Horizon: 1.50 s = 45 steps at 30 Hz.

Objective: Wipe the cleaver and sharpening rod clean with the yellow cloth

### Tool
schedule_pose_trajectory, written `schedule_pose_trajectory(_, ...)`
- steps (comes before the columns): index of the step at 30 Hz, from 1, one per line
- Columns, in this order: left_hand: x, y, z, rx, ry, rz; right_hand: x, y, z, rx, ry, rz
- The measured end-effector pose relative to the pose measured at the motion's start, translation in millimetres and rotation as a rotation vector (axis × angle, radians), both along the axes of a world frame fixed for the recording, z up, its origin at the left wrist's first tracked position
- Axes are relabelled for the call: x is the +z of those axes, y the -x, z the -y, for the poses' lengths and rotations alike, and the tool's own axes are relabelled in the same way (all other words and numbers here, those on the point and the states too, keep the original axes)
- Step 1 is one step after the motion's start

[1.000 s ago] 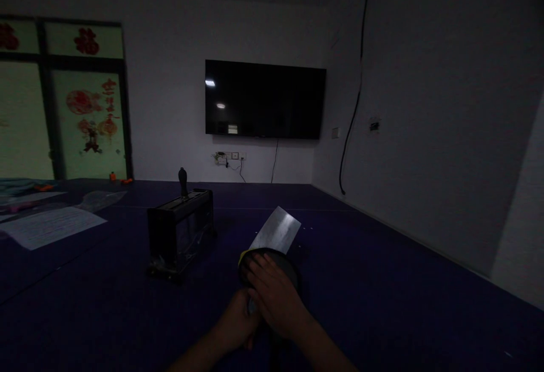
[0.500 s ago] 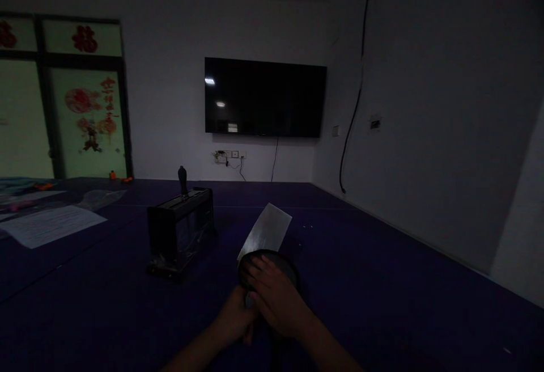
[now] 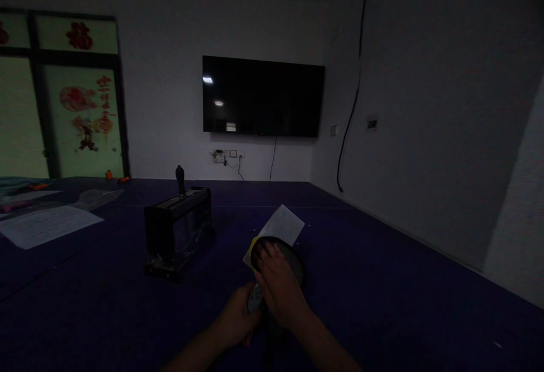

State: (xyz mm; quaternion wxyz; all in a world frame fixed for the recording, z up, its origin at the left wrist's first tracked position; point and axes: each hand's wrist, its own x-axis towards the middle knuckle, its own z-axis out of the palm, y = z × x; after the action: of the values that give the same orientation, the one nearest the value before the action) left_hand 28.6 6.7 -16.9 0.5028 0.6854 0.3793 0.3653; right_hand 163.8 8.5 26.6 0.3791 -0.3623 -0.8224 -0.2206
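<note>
The room is dim. My left hand (image 3: 236,320) is closed round the handle of a broad cleaver, whose pale flat blade (image 3: 280,225) points up and away from me. My right hand (image 3: 278,287) lies with its fingers bent over a dark round disc (image 3: 293,256) with a yellow rim, pressed against the lower part of the blade. Both hands are low in the middle of the view, above the dark blue table (image 3: 382,287).
A black box-shaped holder (image 3: 177,230) with a knife handle sticking up stands to the left of my hands. White paper sheets (image 3: 46,224) lie at the far left. A black TV (image 3: 261,97) hangs on the back wall, and a white wall runs along the right.
The blade has swung a little, first left and then back right, and now sits flatter and brighter. My right hand has slid slightly up and right on the disc.
</note>
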Motion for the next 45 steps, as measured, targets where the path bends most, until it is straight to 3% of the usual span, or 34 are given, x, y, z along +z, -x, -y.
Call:
schedule_pose_trajectory(4,0.6,-1,1,0.069,0.013,-0.045,-1.1,6,5,0.047,0.052,0.040)
schedule_pose_trajectory(9,-11.6,-1,-5,0.172,0.089,-0.052,1.0,9,10,0.107,0.141,0.128)
schedule_pose_trajectory(15,-16.7,1,-9,0.130,0.093,-0.004,9.5,5,13,0.165,0.178,0.190)
schedule_pose_trajectory(21,-8.2,3,-6,0.114,0.097,0.032,7.5,-1,9,0.189,0.171,0.218)
schedule_pose_trajectory(29,-7.3,1,-7,0.119,0.088,0.086,3.4,-6,2,0.179,0.114,0.225)
schedule_pose_trajectory(36,-8.2,4,-7,0.025,0.067,0.113,0.2,-16,-9,0.154,0.006,0.158)
schedule_pose_trajectory(45,-3.3,6,-5,-0.024,0.078,0.035,-2.4,-40,-24,0.019,-0.146,0.101)
